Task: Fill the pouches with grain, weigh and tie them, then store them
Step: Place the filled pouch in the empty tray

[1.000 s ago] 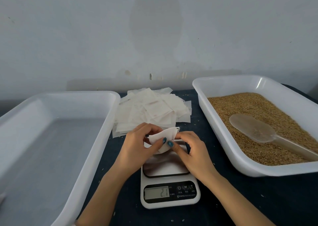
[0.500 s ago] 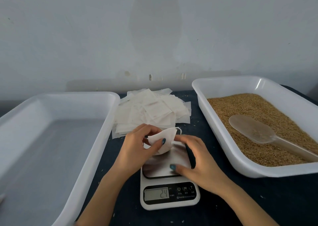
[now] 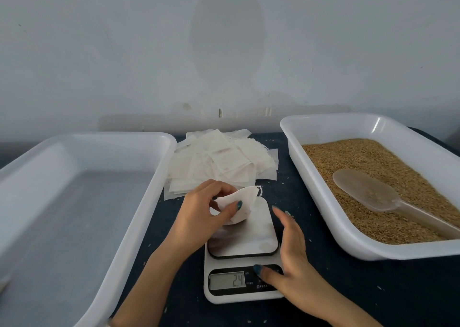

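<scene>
"So, what is the left hand (image 3: 199, 217) doing?"

"Its thumb and fingers are curled round a pouch (image 3: 240, 204), a soft, white, papery thing, crumpled, with a dark bit of string at its top corner. It sits at the far left corner of the platform (image 3: 249, 234) of the scale (image 3: 224, 298). Whether its full weight rests there I cannot tell."

"And the scale itself?"

"White plastic with rounded corners. The platform is smooth and silvery with a dark rim, and the grey display (image 3: 227, 280) reads 2.4. The right hand (image 3: 296, 259) lies along its right side, fingers loosely straight and holding nothing, with the thumb (image 3: 267, 275) on the dark button strip."

"What else is made of what?"

"Behind the scale lies a pile of pouches (image 3: 219, 162), thin flat white squares fanned unevenly. The right tray (image 3: 323, 202) is glossy white plastic, rectangular with rounded corners, and holds grain (image 3: 368, 157), fine and golden-brown. A translucent plastic scoop (image 3: 366, 189) lies on the grain, its handle pointing to the near right. The left tray (image 3: 159, 177) is the same shape, with a smooth pale floor."

"The surface and the room?"

"A dark blue cloth (image 3: 348, 289) covers the table, speckled with stray grains. Behind it stands a pale matt wall (image 3: 124, 53) with small scuffs and a faint oval stain."
</scene>
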Demonstrator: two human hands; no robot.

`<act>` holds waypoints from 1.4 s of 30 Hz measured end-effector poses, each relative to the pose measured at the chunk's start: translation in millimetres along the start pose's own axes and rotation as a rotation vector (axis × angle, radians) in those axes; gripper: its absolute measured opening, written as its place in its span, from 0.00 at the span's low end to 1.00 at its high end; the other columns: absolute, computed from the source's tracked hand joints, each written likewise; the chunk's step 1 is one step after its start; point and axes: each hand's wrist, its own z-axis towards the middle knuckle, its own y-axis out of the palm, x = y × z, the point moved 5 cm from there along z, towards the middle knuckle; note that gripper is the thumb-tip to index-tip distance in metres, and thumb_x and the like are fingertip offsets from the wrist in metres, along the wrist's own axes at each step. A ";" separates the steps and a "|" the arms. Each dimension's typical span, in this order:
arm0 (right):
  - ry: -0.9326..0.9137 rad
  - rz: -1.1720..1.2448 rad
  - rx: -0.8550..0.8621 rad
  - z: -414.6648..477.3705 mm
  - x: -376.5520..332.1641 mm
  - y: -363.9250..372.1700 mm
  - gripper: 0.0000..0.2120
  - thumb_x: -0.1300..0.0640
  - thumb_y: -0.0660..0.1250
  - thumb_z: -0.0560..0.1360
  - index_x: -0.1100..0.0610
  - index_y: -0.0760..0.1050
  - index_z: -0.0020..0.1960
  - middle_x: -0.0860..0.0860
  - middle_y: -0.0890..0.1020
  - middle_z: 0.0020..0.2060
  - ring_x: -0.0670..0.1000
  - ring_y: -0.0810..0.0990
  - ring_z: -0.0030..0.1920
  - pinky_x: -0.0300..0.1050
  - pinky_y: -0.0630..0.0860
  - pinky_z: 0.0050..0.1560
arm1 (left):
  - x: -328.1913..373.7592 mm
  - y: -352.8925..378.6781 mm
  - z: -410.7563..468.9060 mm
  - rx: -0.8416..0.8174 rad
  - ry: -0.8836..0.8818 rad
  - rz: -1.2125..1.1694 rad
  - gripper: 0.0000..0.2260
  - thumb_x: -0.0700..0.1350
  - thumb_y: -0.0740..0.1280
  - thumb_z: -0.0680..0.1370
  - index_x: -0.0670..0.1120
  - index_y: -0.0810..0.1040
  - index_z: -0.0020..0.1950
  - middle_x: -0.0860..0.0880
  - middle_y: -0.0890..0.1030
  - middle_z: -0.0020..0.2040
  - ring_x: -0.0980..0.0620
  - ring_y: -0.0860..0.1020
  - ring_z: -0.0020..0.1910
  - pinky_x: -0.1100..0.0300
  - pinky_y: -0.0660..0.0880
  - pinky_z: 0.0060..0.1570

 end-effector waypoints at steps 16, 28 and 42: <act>0.070 -0.013 0.029 0.2 -5.3 6.0 0.49 0.63 0.71 0.74 0.46 0.39 0.79 0.38 0.48 0.75 0.39 0.50 0.75 0.41 0.50 0.78 | -3.5 3.0 -0.2 -0.009 -0.013 -0.020 0.11 0.39 0.73 0.74 0.55 0.81 0.48 0.60 0.81 0.47 0.56 0.78 0.47 0.72 0.71 0.41; 0.099 0.098 0.002 -2.9 -9.1 3.0 0.48 0.63 0.71 0.75 0.43 0.40 0.78 0.38 0.53 0.74 0.37 0.55 0.73 0.37 0.54 0.76 | -2.3 3.7 0.0 -0.018 -0.015 -0.016 0.11 0.41 0.73 0.74 0.58 0.80 0.48 0.60 0.81 0.47 0.56 0.79 0.48 0.72 0.71 0.41; 0.128 0.037 -0.013 -0.2 -8.1 9.6 0.47 0.65 0.69 0.76 0.43 0.38 0.78 0.41 0.50 0.77 0.39 0.51 0.76 0.37 0.51 0.77 | -4.8 5.9 -0.4 -0.020 -0.029 -0.028 0.11 0.41 0.74 0.74 0.57 0.81 0.48 0.60 0.81 0.47 0.56 0.78 0.47 0.72 0.71 0.41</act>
